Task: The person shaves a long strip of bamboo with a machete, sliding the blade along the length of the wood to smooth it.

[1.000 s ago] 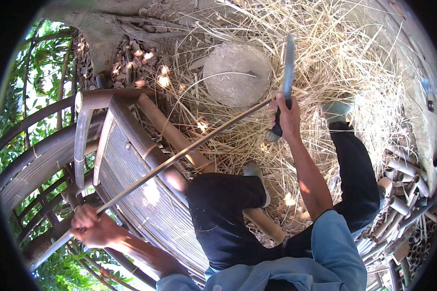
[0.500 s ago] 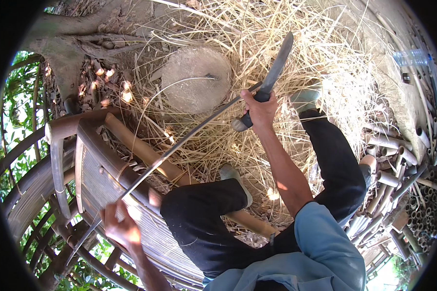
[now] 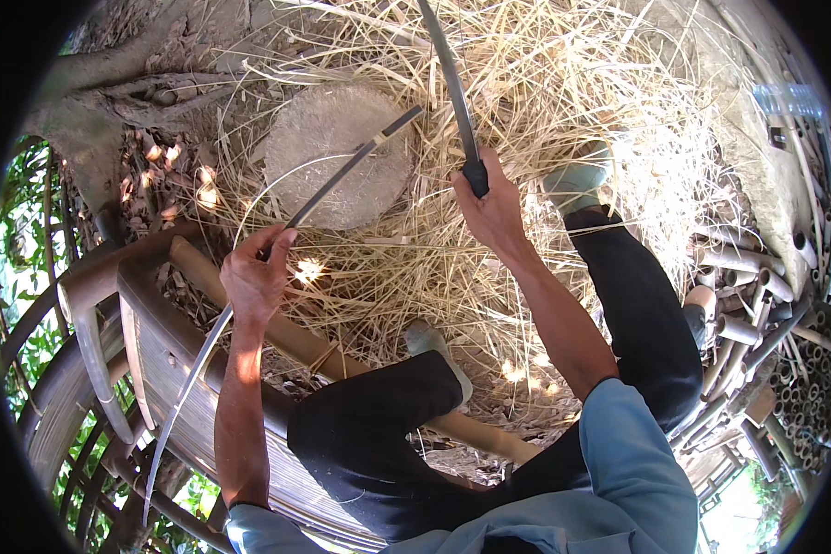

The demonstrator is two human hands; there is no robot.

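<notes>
My left hand [image 3: 257, 272] pinches a long thin bamboo strip [image 3: 339, 175] partway along its length. The strip's dark upper end, with a pale band near the tip, lies above the round wooden block [image 3: 305, 125]; I cannot tell whether it touches. Its other end curves down past my left forearm. In my right hand [image 3: 494, 208] is a machete [image 3: 454, 88], gripped by its black handle. The long dark blade points away from me, right of the block and apart from the strip. The blade's tip runs out at the top edge.
Pale shavings [image 3: 545, 92] cover the ground around the block and my feet. A bamboo bench [image 3: 162, 323] stands at left, beside tree roots [image 3: 129, 69]. Cut bamboo tubes [image 3: 808, 406] are piled at far right, with a clear plastic bottle [image 3: 789, 99] beyond them.
My left hand has moved up and forward along with the strip, bringing the strip's end over the block. My right hand has shifted slightly left, and the machete blade has swung leftward, away from the strip.
</notes>
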